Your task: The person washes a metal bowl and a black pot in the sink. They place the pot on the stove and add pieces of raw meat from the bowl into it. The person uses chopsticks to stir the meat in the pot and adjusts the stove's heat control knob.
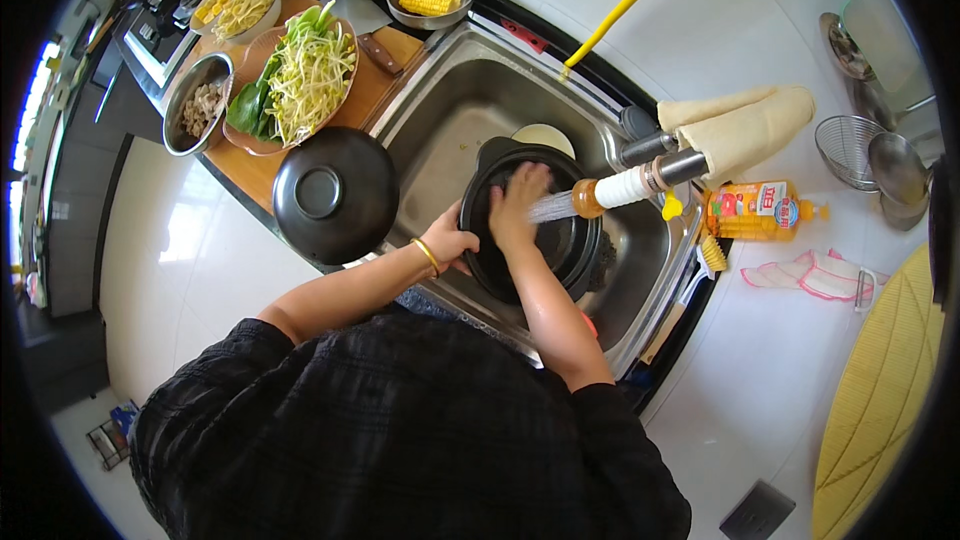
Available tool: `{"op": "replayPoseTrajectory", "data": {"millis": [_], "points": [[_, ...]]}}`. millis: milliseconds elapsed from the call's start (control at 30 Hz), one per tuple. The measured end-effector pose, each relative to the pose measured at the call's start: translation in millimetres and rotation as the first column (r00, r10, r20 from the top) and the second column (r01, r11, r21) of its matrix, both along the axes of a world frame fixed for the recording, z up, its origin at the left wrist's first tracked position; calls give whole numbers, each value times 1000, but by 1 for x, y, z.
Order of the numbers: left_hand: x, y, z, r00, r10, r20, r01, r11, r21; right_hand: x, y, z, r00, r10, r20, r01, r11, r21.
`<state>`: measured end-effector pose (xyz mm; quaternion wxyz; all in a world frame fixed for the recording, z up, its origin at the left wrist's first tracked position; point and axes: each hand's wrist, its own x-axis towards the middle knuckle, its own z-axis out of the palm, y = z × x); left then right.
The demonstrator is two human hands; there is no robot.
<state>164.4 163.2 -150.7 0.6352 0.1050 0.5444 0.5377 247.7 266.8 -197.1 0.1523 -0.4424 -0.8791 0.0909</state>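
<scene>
Gripping the left side of a round black pot [556, 252], the left hand [450, 239] is bending its fingers around the rim, and a yellow bangle [427, 257] is circling its wrist. The right hand [518, 206] is reaching down into the pot with its fingers spread, seemingly holding nothing. The pot is sitting inside the metal sink [438, 132], toward its near side, under a tap [622, 188] that is pouring a spray of water [553, 208] from the right. Its dark inner wall is showing a wet sheen, a broad rim is framing the opening, and a short lug is jutting from the far edge. A pale round piece [547, 137] is peeking out behind the pot, most of it being hidden. The right hand and forearm are covering part of the pot's inside, and blur is softening the fingers, so whether they are touching the bottom is staying unclear. The pot's underside is lying out of sight, and some of the left fingers are hiding behind the rim. Beside the right forearm, a small red thing [590, 324] is showing only an edge, its kind being impossible to tell
</scene>
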Motion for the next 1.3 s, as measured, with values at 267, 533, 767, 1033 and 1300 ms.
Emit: {"op": "replayPoseTrajectory", "data": {"millis": [267, 533, 767, 1033, 1300], "points": [[-17, -11, -5, 994, 42, 101, -34, 996, -83, 69, 2, 28, 878, 298, 374, -161, 921, -354], [-14, -7, 13, 994, -104, -37, 101, 992, -73, 0, -21, 8, 927, 302, -221, -322, 945, -61], [-26, -8, 15, 993, -88, 79, 100, 983, -153, 23, 19, 14, 985, 138, -103, -130, 988, 85], [-25, -5, 7, 997, -17, 72, 22, 997, -68, 34, 6, 38, 990, -95, 100, 94, 995, 15], [-21, 0, -21, 957, -83, 279, 67, 996, 65, 32, -29, 40, 721, 453, -524, -681, 603, -416]]}}
